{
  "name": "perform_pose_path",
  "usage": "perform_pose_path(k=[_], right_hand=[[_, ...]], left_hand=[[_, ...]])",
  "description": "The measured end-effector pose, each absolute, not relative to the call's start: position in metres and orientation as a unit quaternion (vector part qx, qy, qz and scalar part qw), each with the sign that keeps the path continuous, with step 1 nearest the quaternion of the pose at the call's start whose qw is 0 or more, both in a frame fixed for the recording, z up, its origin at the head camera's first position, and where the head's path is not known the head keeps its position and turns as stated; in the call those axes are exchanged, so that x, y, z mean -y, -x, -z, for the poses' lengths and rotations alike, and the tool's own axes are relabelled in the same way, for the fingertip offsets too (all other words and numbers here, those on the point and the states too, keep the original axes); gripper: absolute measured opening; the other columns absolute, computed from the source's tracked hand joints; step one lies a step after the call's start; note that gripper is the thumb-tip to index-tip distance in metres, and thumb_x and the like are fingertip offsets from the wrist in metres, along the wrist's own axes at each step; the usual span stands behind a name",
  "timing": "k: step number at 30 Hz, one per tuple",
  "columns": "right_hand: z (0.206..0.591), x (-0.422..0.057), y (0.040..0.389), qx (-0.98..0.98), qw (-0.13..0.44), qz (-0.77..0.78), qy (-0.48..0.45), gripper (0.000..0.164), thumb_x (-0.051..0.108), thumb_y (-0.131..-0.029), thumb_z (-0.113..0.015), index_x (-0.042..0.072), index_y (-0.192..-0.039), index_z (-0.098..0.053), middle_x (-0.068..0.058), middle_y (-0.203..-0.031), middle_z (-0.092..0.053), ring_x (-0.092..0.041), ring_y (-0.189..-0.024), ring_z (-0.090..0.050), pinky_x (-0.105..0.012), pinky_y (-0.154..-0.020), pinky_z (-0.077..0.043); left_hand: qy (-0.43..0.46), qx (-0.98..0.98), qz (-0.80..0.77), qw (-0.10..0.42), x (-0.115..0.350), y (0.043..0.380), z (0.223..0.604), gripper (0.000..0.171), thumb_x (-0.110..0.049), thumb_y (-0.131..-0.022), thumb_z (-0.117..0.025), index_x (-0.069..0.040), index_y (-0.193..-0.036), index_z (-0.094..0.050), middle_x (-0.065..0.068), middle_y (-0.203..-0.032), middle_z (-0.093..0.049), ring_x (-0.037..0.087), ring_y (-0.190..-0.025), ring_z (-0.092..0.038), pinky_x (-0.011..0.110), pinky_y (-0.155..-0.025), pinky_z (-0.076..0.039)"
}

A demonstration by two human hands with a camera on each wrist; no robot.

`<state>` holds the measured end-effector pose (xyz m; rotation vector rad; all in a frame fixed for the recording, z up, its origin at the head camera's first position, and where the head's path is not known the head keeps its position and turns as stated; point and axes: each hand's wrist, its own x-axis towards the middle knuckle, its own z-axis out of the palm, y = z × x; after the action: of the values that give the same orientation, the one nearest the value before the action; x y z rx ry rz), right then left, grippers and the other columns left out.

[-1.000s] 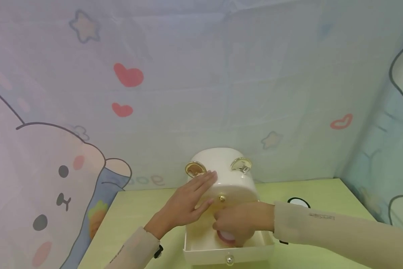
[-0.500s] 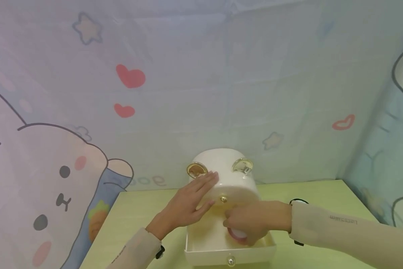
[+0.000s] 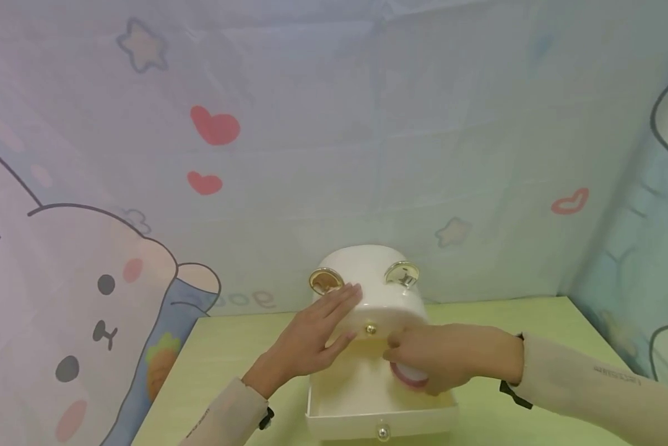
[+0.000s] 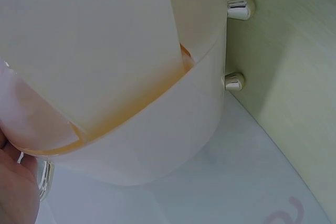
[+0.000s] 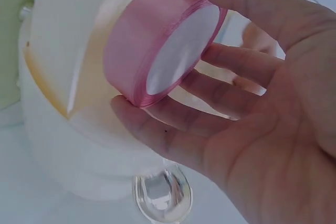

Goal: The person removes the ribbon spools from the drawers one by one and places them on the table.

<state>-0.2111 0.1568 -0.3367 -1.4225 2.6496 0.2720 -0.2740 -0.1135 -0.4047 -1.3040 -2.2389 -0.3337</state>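
A white, rounded box with gold ear-like rings stands on the table, its drawer pulled out at the front. My left hand rests on top of the box beside the left ring, fingers straight. Between the thumb and fingers of my right hand is a roll of pink ribbon with a white side. In the head view the roll overlaps the right part of the drawer. My right hand hides part of the roll and of the drawer's right side in that view.
The green table extends to both sides of the box. Behind it hangs a printed cloth with hearts and a cartoon bear. A gold knob juts from the drawer front. Gold feet carry the box.
My right hand has moved right and slightly up with the ribbon roll, from the middle of the drawer to its right side. My left hand stays in place on the box.
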Motion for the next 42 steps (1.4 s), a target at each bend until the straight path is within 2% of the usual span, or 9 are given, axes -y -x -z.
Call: perform_pose_path(k=[8,14,20,28,31,38,42], right_hand=[[0.326,-0.184,0.213,-0.875,0.021,0.038,0.482,0.041,0.018,-0.081,-0.087,0.017,-0.118,-0.068,0.008,-0.11,-0.063,-0.006,-0.096,-0.06,-0.026,-0.088,-0.058],[0.325,-0.195,0.205,-0.883,0.017,0.035,0.468,0.039,0.021,-0.082,-0.086,0.018,-0.116,-0.067,0.01,-0.106,-0.062,-0.007,-0.091,-0.059,-0.025,-0.084,-0.057],[0.321,-0.21,0.201,-0.896,0.009,0.045,0.441,0.044,0.021,-0.083,-0.086,0.018,-0.123,-0.067,0.006,-0.118,-0.065,-0.013,-0.102,-0.063,-0.03,-0.088,-0.059],[0.323,-0.239,0.2,-0.916,0.036,0.105,0.385,0.057,0.023,-0.084,-0.086,0.012,-0.137,-0.065,0.0,-0.133,-0.064,-0.02,-0.115,-0.065,-0.038,-0.094,-0.06],[0.326,-0.249,0.199,-0.926,0.033,0.112,0.359,0.059,0.022,-0.083,-0.086,0.011,-0.137,-0.065,0.002,-0.133,-0.064,-0.019,-0.114,-0.065,-0.037,-0.093,-0.06],[0.335,-0.273,0.206,-0.928,0.019,0.139,0.345,0.058,0.024,-0.082,-0.086,0.008,-0.134,-0.066,0.003,-0.128,-0.066,-0.012,-0.106,-0.064,-0.028,-0.085,-0.058],[0.342,-0.284,0.211,-0.935,0.021,0.149,0.321,0.06,0.027,-0.082,-0.086,0.007,-0.134,-0.066,0.002,-0.128,-0.067,-0.012,-0.105,-0.063,-0.029,-0.085,-0.058]], left_hand=[[0.483,0.825,0.122,0.265,0.113,0.275,0.406,0.062,-0.036,-0.109,-0.054,-0.009,-0.163,-0.038,0.009,-0.169,-0.042,0.028,-0.157,-0.041,0.046,-0.127,-0.04],[0.486,0.824,0.122,0.266,0.111,0.273,0.405,0.062,-0.035,-0.109,-0.055,-0.008,-0.163,-0.039,0.009,-0.168,-0.043,0.028,-0.156,-0.042,0.047,-0.126,-0.041],[0.487,0.821,0.121,0.272,0.11,0.272,0.404,0.061,-0.035,-0.109,-0.054,-0.007,-0.162,-0.039,0.011,-0.168,-0.043,0.029,-0.156,-0.042,0.047,-0.127,-0.04],[0.486,0.821,0.122,0.274,0.107,0.271,0.405,0.063,-0.034,-0.108,-0.056,-0.008,-0.163,-0.039,0.01,-0.168,-0.043,0.028,-0.156,-0.042,0.046,-0.127,-0.04],[0.486,0.821,0.121,0.272,0.106,0.271,0.406,0.063,-0.034,-0.108,-0.057,-0.008,-0.163,-0.038,0.01,-0.168,-0.043,0.028,-0.156,-0.042,0.046,-0.127,-0.04],[0.488,0.819,0.12,0.277,0.106,0.27,0.405,0.063,-0.033,-0.108,-0.057,-0.006,-0.162,-0.039,0.011,-0.167,-0.043,0.029,-0.156,-0.043,0.047,-0.127,-0.04],[0.487,0.82,0.118,0.277,0.107,0.269,0.404,0.063,-0.033,-0.108,-0.056,-0.006,-0.162,-0.039,0.012,-0.167,-0.043,0.03,-0.156,-0.043,0.047,-0.127,-0.04]])
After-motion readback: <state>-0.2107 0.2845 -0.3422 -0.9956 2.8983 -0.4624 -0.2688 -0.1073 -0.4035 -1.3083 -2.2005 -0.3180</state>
